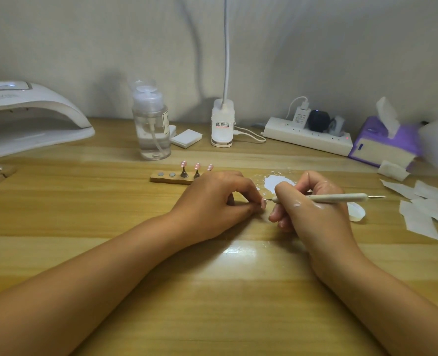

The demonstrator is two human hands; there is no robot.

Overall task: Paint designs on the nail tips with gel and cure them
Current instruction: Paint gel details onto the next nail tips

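Head view, mid-frame: your left hand (214,201) pinches a pink nail tip (263,203) just above the table (110,214), while your right hand (312,204) grips the dotting pen (333,198), its point at that tip.

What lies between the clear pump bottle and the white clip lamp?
A flat white square block and a second block half behind the bottle; the head view shows them.

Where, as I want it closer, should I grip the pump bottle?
Probably grip the pump bottle round its clear cylindrical body, below the cap, coming from its front-left: it stands upright, and the white pads sit close on its right.
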